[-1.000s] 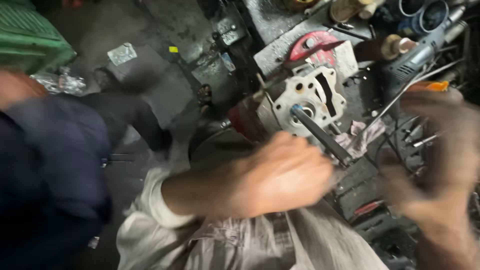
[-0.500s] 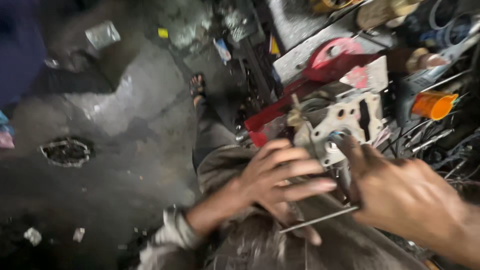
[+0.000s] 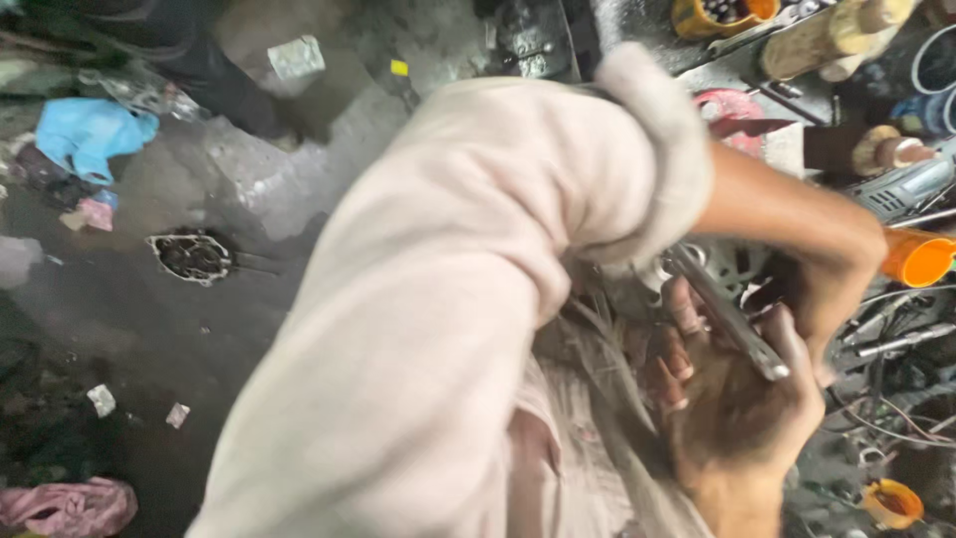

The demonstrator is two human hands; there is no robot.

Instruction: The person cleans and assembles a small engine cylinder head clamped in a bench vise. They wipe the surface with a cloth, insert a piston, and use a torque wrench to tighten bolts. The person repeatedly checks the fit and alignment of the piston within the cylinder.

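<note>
A cluttered repair workshop: a grimy, oil-dark concrete floor (image 3: 149,329) strewn with rags (image 3: 70,503) and scraps, a power tool (image 3: 911,184), loose wires (image 3: 886,389), orange cups (image 3: 921,257) and wooden handles (image 3: 832,40) crowding the work area at right.

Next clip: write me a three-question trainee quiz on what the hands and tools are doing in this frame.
1. True or false: the right hand is wrapped around a metal rod.
2. Multiple choice: which colour is the cup at the right edge, near the left hand? A) orange B) green C) white
3. Fill in: on the floor at upper left lies a crumpled ___ cloth.

Key:
1. True; its fingers close around the rod, which slants up to the left.
2. A.
3. Blue.

The left hand's own grip is too blurred to judge.
</note>
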